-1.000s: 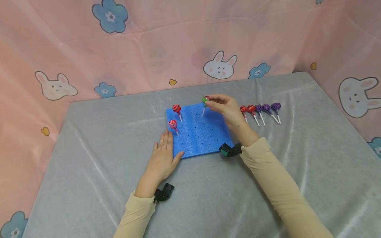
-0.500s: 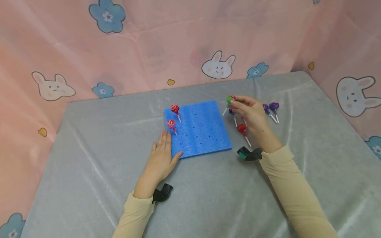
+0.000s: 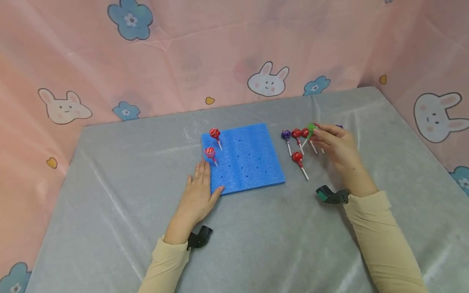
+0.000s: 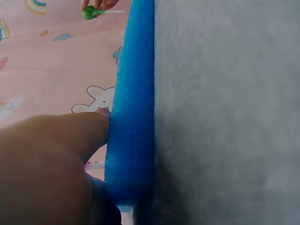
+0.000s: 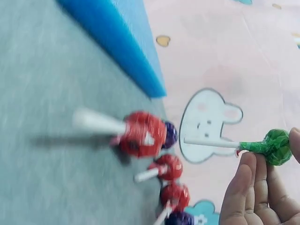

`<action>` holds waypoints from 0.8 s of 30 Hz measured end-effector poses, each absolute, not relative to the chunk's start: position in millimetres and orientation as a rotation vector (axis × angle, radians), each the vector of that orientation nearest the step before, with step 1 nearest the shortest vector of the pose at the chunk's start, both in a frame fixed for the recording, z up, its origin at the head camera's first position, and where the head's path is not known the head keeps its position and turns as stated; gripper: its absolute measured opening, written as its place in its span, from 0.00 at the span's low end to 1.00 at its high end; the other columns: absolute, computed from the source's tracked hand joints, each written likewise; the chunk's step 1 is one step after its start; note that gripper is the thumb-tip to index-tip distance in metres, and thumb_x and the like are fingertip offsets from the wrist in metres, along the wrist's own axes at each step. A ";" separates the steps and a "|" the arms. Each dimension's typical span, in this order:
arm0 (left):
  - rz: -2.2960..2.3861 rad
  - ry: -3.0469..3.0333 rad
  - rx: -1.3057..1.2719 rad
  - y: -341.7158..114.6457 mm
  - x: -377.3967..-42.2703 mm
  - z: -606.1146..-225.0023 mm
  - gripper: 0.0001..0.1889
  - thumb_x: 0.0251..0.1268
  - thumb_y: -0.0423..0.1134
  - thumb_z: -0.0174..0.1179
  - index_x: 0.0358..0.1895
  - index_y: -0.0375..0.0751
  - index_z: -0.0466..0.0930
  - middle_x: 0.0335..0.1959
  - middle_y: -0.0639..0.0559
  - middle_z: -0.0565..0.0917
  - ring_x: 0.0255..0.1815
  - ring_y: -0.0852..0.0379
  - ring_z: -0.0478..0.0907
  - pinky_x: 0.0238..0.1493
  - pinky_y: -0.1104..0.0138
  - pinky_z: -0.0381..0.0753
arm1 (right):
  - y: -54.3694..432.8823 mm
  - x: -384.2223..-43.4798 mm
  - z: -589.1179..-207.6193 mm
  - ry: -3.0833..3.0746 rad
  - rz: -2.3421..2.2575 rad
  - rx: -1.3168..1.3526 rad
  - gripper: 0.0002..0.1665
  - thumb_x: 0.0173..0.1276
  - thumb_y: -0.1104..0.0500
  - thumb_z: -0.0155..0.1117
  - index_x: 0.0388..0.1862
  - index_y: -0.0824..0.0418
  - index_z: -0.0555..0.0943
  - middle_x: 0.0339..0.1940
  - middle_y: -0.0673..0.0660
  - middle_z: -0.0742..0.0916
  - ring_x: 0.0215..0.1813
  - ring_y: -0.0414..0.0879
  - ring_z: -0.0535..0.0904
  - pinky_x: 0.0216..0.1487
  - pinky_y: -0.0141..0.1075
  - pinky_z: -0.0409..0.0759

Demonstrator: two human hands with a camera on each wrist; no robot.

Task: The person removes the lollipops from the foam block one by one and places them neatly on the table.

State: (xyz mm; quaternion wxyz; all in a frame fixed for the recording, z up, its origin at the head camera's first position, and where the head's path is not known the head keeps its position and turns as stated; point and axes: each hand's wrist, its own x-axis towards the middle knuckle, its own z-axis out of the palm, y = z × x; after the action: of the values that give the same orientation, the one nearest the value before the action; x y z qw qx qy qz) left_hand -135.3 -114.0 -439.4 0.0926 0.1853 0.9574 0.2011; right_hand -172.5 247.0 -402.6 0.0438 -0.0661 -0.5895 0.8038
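My right hand pinches a green-wrapped lollipop by its candy end, above the row of lollipops right of the foam board. In the right wrist view this lollipop's bare white stick points left. Flat against the left side of the blue foam board lies my left hand, its thumb at the near edge. The board has several small holes. Two lollipops stand in it near its left side, a red one and a pinkish-red one.
Right of the board lie a purple lollipop, a red lollipop and others, partly hidden by my right hand. Nearer to me lies a single red lollipop. A grey cloth covers the table, with a pink printed curtain behind.
My right hand has moved right with the green lollipop, from over the board to over the lollipops on the table. My left hand has stayed in place.
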 end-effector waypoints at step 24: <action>0.593 2.845 0.556 -114.4 -135.8 -440.2 0.40 0.73 0.53 0.45 0.73 0.27 0.39 0.75 0.37 0.40 0.75 0.43 0.37 0.70 0.46 0.42 | 277.0 -168.8 -427.8 -2.514 2.223 -0.150 0.12 0.67 0.64 0.60 0.29 0.49 0.85 0.29 0.46 0.86 0.32 0.39 0.82 0.36 0.30 0.81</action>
State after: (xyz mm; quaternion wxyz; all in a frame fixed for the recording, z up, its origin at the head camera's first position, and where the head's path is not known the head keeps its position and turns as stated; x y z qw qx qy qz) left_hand -135.8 -114.4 -440.2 0.0913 0.1873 0.9574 0.1997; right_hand -168.8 277.0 -427.8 -0.1084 -0.0445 -0.7440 0.6578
